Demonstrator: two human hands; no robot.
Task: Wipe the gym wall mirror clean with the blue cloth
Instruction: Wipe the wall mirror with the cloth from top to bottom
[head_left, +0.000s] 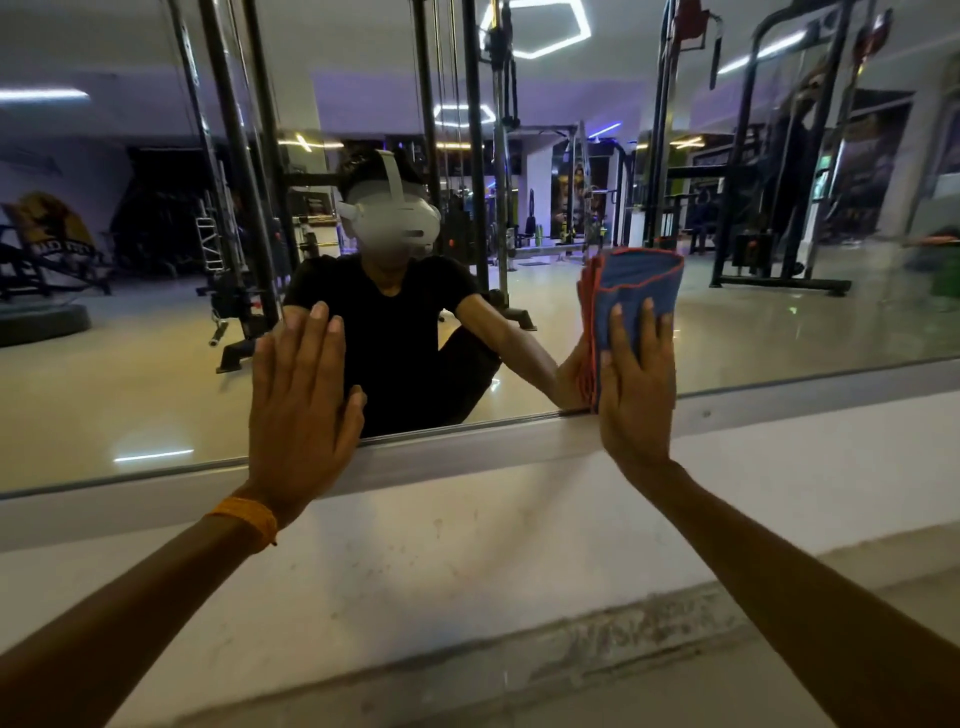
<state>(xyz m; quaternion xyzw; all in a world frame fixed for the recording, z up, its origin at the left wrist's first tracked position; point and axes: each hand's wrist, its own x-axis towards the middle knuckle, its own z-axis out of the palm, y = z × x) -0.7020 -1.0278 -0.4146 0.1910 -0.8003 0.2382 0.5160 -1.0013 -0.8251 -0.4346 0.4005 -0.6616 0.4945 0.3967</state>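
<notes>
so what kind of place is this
A gym, by the look of it: the wall mirror reflects a cable machine, a rack on the right and hexagonal ceiling lights. The right hand presses a blue cloth to the glass.

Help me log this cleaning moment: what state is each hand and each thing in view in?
mirror: fixed to the wall, reflecting the gym.
blue cloth: folded, pressed flat on the mirror near its bottom edge.
left hand: open, fingers straight, flat on the glass, holding nothing.
right hand: open, straight fingers pressing the blue cloth to the glass.
orange wristband: worn on the left wrist.
</notes>
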